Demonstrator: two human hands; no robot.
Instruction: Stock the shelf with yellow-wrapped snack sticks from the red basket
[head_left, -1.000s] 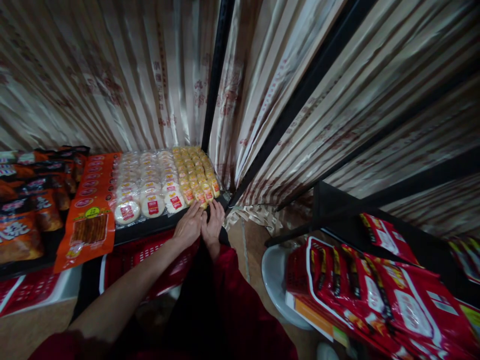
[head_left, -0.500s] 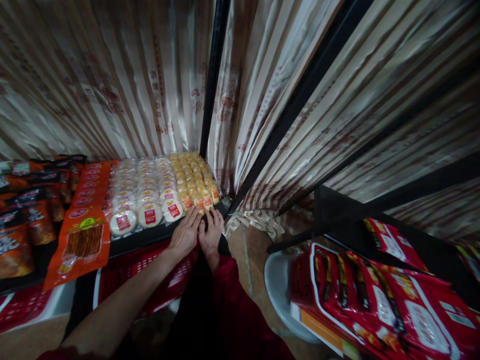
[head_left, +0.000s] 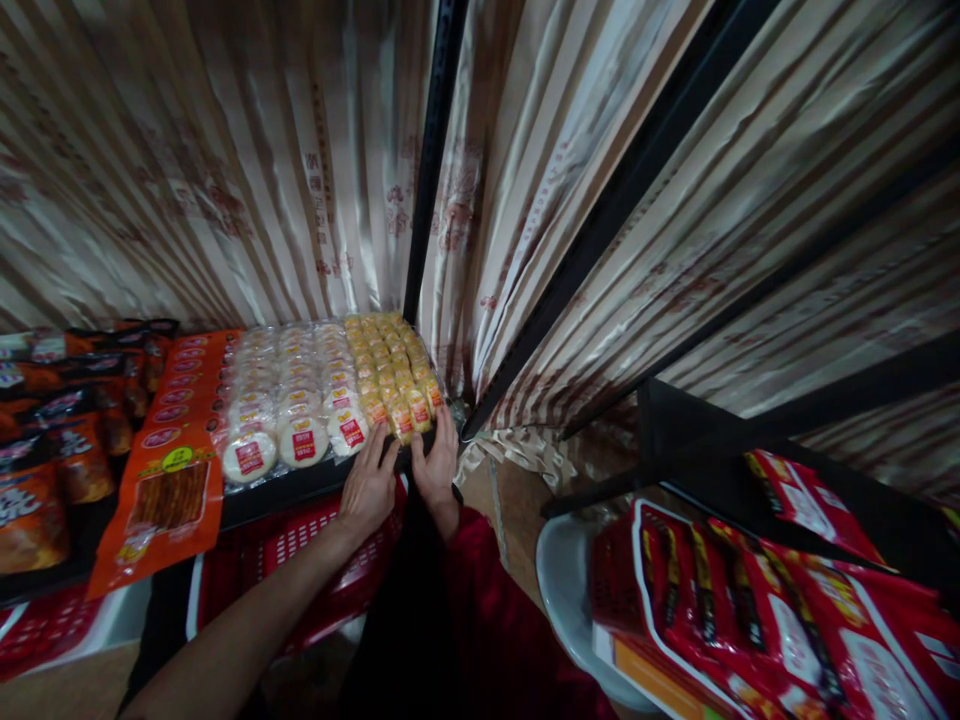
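Rows of small yellow wrapped cakes (head_left: 386, 360) lie at the right end of a black shelf (head_left: 289, 487). My left hand (head_left: 371, 482) rests at the front edge of these rows, its fingers extended and touching the front packs. Beside it, my right hand (head_left: 436, 458) has its fingers spread against the front right corner of the yellow rows. Neither hand is wrapped round a pack. To the left of the yellow rows stand rows of round white wrapped cakes (head_left: 302, 440) with red labels.
An orange snack packet (head_left: 166, 470) and dark orange bags (head_left: 79, 450) lie further left. Red baskets (head_left: 300, 545) sit under the shelf. At the right, a basket of red packets (head_left: 757, 610) stands by a black shelf (head_left: 675, 430). Pleated curtains (head_left: 300, 150) hang behind.
My hands have moved apart slightly, the right one shifting right to the corner of the yellow rows. The whole view has shifted a little.
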